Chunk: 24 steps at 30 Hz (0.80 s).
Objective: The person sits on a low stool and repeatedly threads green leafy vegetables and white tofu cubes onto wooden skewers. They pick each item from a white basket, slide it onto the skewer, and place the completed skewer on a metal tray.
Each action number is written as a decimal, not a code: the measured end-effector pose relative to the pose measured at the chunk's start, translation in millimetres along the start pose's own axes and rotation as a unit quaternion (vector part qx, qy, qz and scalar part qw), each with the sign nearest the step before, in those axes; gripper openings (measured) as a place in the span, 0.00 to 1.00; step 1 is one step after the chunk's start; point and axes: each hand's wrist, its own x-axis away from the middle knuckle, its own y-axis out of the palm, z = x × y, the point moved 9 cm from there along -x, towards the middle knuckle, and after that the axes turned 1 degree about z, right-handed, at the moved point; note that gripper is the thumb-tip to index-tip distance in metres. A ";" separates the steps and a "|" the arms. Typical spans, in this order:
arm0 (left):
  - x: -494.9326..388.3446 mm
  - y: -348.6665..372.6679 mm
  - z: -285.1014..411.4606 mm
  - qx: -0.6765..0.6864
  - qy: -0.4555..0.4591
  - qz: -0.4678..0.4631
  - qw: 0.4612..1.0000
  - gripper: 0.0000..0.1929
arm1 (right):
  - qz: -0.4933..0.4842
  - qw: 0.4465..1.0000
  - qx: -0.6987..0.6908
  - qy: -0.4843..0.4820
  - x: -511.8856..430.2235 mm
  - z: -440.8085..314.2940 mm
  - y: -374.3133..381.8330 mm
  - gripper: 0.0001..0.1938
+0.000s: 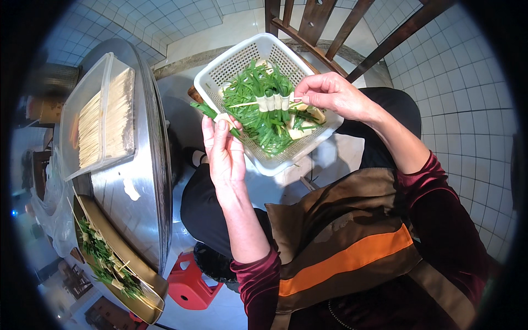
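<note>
My right hand (336,97) pinches the end of a thin wooden skewer. Several green leaf bundles (273,101), each wrapped in a pale strip, sit side by side on it; its other end points left towards my left hand (225,144). Between my left thumb and fingers is one more bundle (222,119) of cut green leaves in a pale wrap, apart from the skewered row. Below both hands stands a white perforated plastic basket (270,170), holding loose cut green leaves (243,95) that look like chives, and pale flat pieces (300,132) at its right side.
On the steel table (123,202) at left stands a clear plastic container (66,165) of wooden skewers (88,132). A gold-coloured tray (138,255) with filled skewers (109,264) lies at its near edge. A red plastic stool (187,288) is below; a wooden chair (317,20) stands beyond the basket.
</note>
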 end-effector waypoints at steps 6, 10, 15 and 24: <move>0.4 8.3 4.0 0.021 -0.009 -0.028 0.999 0.22 | -0.026 0.999 -0.021 0.013 2.0 -1.4 6.7 0.07; 0.9 10.9 3.3 0.021 -0.018 -0.026 0.999 0.24 | -0.024 1.000 0.000 0.020 3.5 -4.0 5.8 0.07; 3.7 13.6 1.7 -0.020 -0.014 -0.035 0.999 0.24 | -0.038 0.999 -0.003 0.029 3.7 -5.5 9.6 0.08; 6.1 10.9 7.4 -0.106 0.026 -0.015 0.994 0.20 | -0.016 0.999 0.040 0.018 4.7 -5.6 8.9 0.07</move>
